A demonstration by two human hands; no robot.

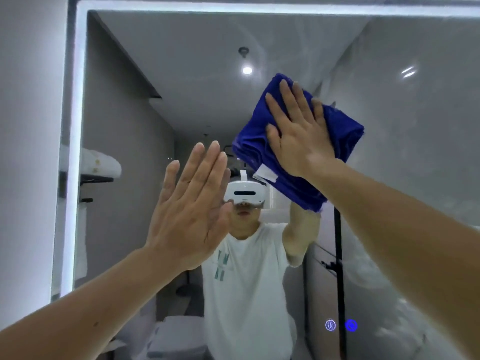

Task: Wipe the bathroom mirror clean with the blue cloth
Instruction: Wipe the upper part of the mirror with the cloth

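Here the right hand (298,131) lies flat and open, fingers spread, palm pressed on the folded blue cloth (337,141), which it holds against the glass of the mirror (415,152) in the upper middle of the pane. The cloth shows beyond the hand on all sides; a small white label (266,175) hangs at its lower left edge. The left hand (189,206) is raised, open, fingers straight and close together, holding nothing; whether its palm touches the glass cannot be told.

Edges: a lit strip (75,152) frames the mirror along its left side and top. The cloth sits well apart from the left strip and below the top strip, with bare glass above it, to its left and widely to its right. The mirror's right and bottom edges are cut off by the picture. Two small glowing round touch icons (340,325) sit low on the glass at the right, well below the cloth.

Hidden or unclear: the right hand covers the middle of the cloth, and the cloth covers its own reflection and that of the palm. The left hand blocks part of the person's reflection, whose white shirt (246,281) and white headset (245,194) show between the two forearms. Faint cloudy streaks on the glass at lower right are hard to make out. Reflected shelf (96,179) and fixtures at left are dim.
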